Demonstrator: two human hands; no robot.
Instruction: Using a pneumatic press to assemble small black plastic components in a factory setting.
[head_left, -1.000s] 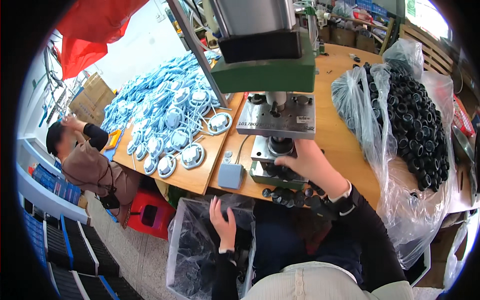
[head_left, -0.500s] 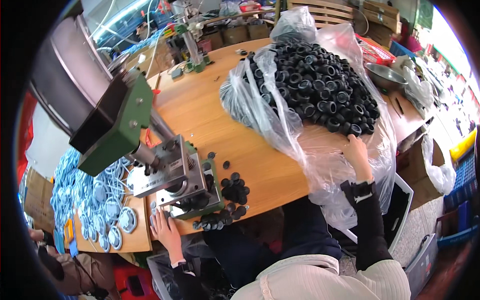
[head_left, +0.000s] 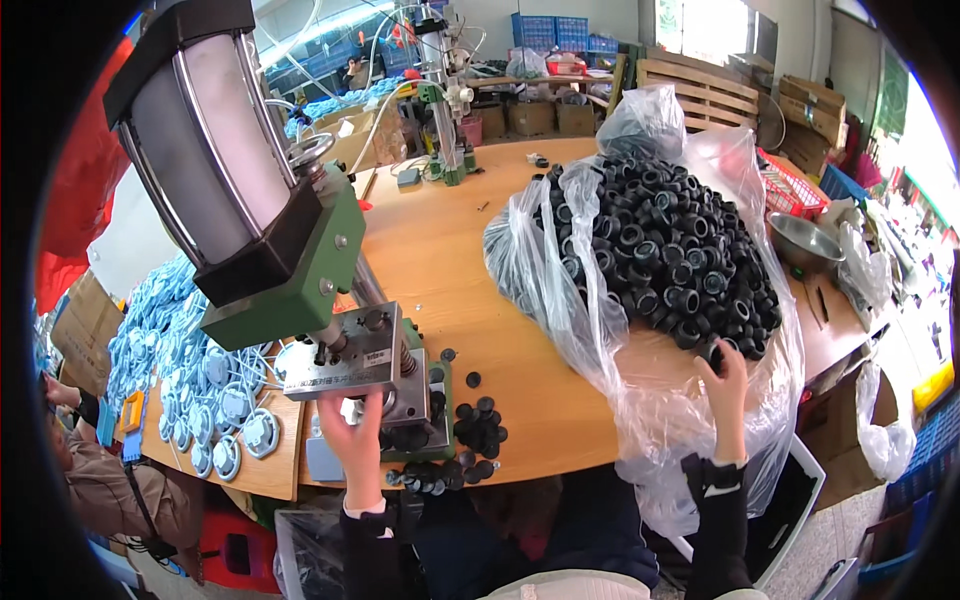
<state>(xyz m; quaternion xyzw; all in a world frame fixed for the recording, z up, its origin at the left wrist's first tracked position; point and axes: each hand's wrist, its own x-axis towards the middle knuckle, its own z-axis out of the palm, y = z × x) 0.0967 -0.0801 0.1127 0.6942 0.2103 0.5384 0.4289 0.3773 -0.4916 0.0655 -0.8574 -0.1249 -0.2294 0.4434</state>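
Observation:
My left hand [head_left: 352,440] is raised to the front of a green bench press [head_left: 290,265], thumb and fingers spread apart. Its fingertips are partly hidden at the lower edge of the press's steel block [head_left: 345,350], and a small white thing shows between them. At the near edge of a large heap of black ring-shaped caps [head_left: 650,250], my right hand [head_left: 727,395] pinches one black cap [head_left: 714,354]. The heap lies on an opened clear plastic bag [head_left: 540,260].
Small black discs [head_left: 480,425] lie beside the press base. A grey box [head_left: 323,460] sits by my left wrist. Light-blue corded round parts [head_left: 230,400] cover the left table. A metal bowl [head_left: 805,242] and red basket [head_left: 792,185] stand right. Another person [head_left: 130,480] sits far left.
My left hand has risen from the table edge by the press base to the steel block. My right hand has closed on a cap at the heap's edge. The whole view has shifted.

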